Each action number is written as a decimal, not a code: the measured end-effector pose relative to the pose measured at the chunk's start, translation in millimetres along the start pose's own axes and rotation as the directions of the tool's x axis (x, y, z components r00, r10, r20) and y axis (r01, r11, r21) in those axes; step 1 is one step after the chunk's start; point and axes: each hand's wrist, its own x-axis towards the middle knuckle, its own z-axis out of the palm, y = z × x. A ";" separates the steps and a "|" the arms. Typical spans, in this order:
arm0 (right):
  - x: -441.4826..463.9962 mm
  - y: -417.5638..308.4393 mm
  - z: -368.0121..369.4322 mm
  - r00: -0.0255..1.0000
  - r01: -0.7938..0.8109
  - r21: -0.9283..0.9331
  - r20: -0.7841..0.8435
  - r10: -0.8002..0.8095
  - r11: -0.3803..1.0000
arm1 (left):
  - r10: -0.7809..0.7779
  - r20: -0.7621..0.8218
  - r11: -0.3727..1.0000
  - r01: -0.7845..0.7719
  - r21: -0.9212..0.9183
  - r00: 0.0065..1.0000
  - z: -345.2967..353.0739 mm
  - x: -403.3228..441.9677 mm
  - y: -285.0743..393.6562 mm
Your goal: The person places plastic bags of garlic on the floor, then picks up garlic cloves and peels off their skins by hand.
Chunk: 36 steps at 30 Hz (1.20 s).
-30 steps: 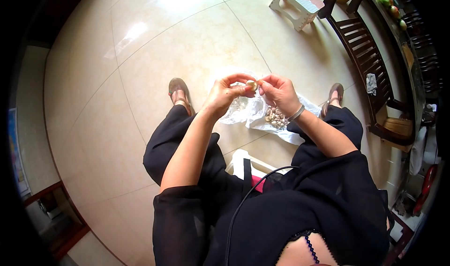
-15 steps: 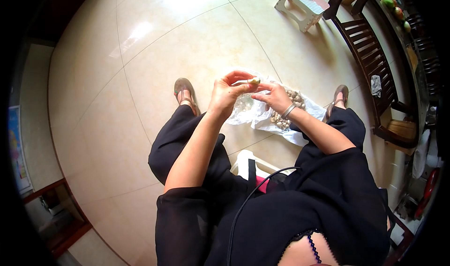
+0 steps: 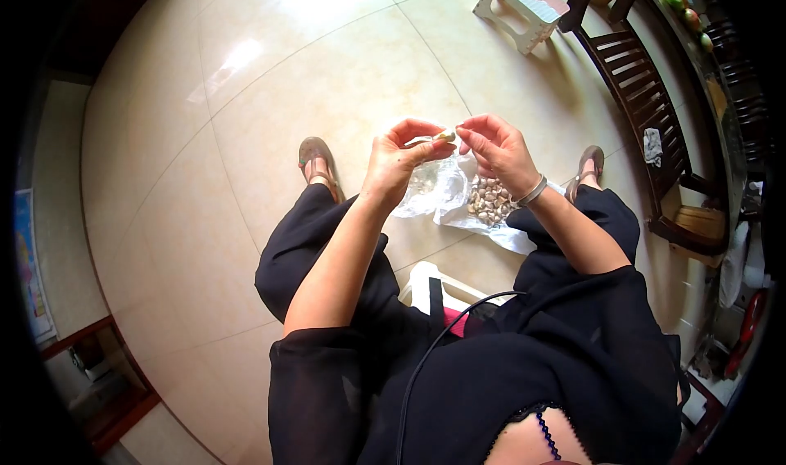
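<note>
My left hand (image 3: 397, 158) pinches a small pale garlic clove (image 3: 445, 136) between thumb and fingertips, held up in front of me. Close by on the right, my right hand (image 3: 499, 150) has its thumb and forefinger pressed together at the clove's tip. Whatever sits in that pinch is too small to make out. Below the hands, a heap of garlic cloves (image 3: 493, 201) lies on a white plastic bag (image 3: 512, 238) on the floor. Left of the heap, a clear plastic bag (image 3: 419, 195) holds pale bits, partly hidden by my hands.
My feet rest on the tiled floor (image 3: 164, 244) either side of the bags. A white stool (image 3: 424, 285) is beneath me. Another step stool (image 3: 524, 11) stands at upper right, beside a dark wooden chair (image 3: 626, 80) with a cloth (image 3: 652, 147) on it. A black cable (image 3: 417, 367) crosses my lap.
My right hand has risen and turned, its fingers now pinched beside the clove. More of the garlic heap shows beneath. My left hand keeps its hold and has barely moved.
</note>
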 end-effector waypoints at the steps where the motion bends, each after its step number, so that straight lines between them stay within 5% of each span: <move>1: -1.0 -0.2 1.6 1.000 0.005 -0.025 -0.022 -0.006 1.000 | 0.014 0.027 1.000 -0.014 0.020 1.000 0.6 0.5 -0.6; 17: -5.0 -3.6 -1.4 0.999 0.029 0.053 0.042 -0.031 0.998 | 0.032 0.073 0.999 -0.034 0.026 0.997 2.4 1.5 -7.6; 27: 1.3 6.5 -3.6 1.000 -0.015 0.030 -0.022 0.016 0.999 | -0.070 -0.015 0.983 0.066 -0.169 0.997 -6.5 3.2 -10.8; 36: 9.0 27.0 -5.1 0.991 -0.129 -0.414 -0.029 0.129 0.901 | -0.099 -0.052 0.974 0.086 -0.208 0.994 -7.4 2.5 -10.2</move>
